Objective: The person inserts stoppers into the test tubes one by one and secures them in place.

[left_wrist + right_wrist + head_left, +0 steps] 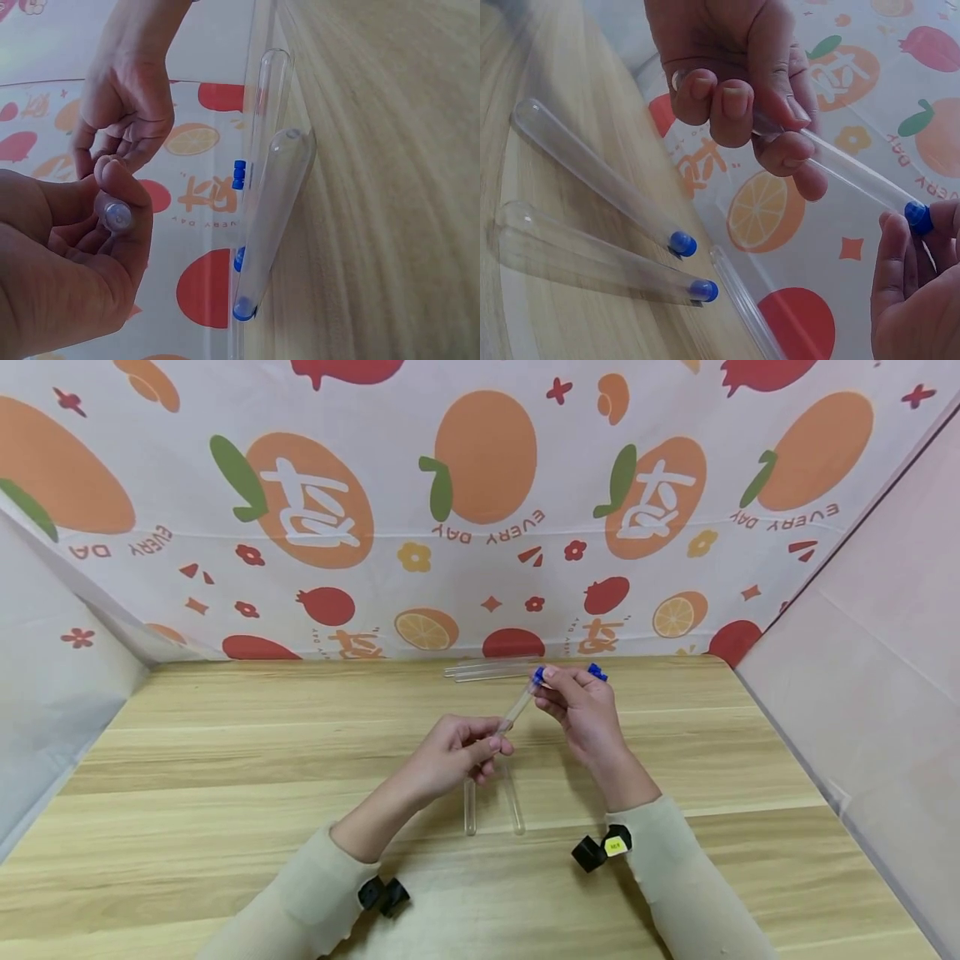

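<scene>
My left hand [463, 752] grips a clear test tube [517, 708] by its lower part, raised over the table and slanting up to the right. At the tube's mouth sits a blue stopper [918, 217], which my right hand [588, 714] pinches between thumb and fingers. The tube's rounded end [118, 217] pokes out of the left fist in the left wrist view. Below the hands, two more test tubes lie on the wooden table, one left [470, 810] and one right [514, 806]; the right wrist view shows blue stoppers [703, 290] in both.
Several uncapped clear tubes [491, 670] lie at the table's back edge. Loose blue stoppers [597, 672] are just behind the right hand. A fruit-print cloth [480, 568] hangs behind the wooden tabletop [225, 760], with pale walls at both sides.
</scene>
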A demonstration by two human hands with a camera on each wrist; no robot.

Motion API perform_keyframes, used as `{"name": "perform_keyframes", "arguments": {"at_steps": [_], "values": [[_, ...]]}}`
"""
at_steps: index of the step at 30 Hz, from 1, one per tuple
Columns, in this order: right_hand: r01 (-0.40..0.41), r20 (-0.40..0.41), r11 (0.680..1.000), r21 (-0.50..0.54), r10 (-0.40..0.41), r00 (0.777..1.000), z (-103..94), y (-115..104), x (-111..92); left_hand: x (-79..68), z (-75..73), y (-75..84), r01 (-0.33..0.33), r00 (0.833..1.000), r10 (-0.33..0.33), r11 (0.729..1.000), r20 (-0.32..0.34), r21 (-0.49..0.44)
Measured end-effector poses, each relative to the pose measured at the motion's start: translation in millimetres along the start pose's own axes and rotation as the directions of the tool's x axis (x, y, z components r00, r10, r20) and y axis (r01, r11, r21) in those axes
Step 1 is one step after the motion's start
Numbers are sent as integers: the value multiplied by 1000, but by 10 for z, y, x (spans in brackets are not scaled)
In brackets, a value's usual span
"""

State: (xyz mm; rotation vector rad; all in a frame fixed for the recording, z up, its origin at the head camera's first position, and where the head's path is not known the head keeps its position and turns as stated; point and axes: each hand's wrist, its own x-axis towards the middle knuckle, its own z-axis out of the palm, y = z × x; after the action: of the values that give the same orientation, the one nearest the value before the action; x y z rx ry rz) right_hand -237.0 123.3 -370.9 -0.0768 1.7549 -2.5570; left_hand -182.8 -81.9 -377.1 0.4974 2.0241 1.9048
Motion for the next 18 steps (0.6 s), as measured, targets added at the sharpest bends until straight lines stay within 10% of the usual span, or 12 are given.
{"name": "perform_keyframes", "arguments": {"at_steps": [10,18], "values": [[42,2,999,-22,-42,999,19,38,18,-5,-16,34,16,1000,-15,999,-23,34],[238,-2,966,-103,-239,971,47,78,3,-1,-15,33,-13,999,16,997,-40,72]]}}
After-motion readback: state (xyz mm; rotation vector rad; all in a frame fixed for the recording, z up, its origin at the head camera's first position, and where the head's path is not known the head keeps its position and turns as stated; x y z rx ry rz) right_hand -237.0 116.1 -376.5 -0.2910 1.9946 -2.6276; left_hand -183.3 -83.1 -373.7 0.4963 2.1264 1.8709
